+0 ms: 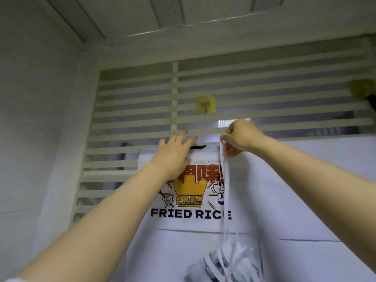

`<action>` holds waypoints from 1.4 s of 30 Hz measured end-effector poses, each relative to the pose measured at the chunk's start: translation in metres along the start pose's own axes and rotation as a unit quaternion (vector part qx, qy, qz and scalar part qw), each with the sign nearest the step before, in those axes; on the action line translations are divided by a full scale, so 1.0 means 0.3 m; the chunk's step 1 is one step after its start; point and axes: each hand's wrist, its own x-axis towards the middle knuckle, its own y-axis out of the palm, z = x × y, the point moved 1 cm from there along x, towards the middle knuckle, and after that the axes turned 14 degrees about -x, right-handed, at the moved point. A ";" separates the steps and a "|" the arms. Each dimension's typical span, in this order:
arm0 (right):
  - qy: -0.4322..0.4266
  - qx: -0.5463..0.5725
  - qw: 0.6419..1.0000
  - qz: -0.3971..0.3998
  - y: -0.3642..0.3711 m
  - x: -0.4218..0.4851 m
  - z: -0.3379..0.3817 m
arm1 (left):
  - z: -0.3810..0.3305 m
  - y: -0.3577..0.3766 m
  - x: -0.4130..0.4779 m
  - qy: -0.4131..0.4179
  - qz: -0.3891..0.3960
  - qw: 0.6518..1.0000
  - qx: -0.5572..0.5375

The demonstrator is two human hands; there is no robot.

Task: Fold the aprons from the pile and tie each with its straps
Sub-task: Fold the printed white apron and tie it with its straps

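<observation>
A person reaches up with both bare arms to a white apron (183, 241), printed with the words FRIED RICE, that hangs flat against the wall below a slatted screen (264, 88). The apron's long axis runs straight up and down, and its top edge lies just under the two hands. The left hand (173, 157) is spread open with straight fingers. It holds nothing, its palm covers the top of the printed emblem, and its fingertips reach a small black piece (198, 147) at the apron's upper edge; what that piece is cannot be told. The right hand (238, 139), beside the apron's upper right corner, has its grip closed in a pinch on the white straps (224, 180). These fall in a plumb line from the fingers, across the print, to a bunched white mass (227, 263) near the bottom; whether that is strap ends or gathered cloth is unclear. A yellow stick-on hook (205, 104) sits on the slats above and between the hands, with nothing on it. The left hand is nearer the black piece and the middle of the top edge, so it appears better placed to free the apron. The right hand already controls the straps. The garment hangs wholly below both hands, so any lift would probably have to go upward first. No folding has begun.
</observation>
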 end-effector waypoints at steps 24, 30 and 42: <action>-0.157 -0.276 0.947 -0.048 -0.110 0.261 0.234 | 0.057 0.006 0.164 0.005 -0.020 1.000 -0.003; -0.166 -0.261 0.947 -0.082 -0.063 0.269 0.195 | 0.056 0.029 0.161 0.002 -0.036 0.999 0.008; -0.123 -0.236 0.957 -0.116 0.055 0.163 0.152 | 0.048 0.036 0.114 -0.008 -0.005 0.999 -0.047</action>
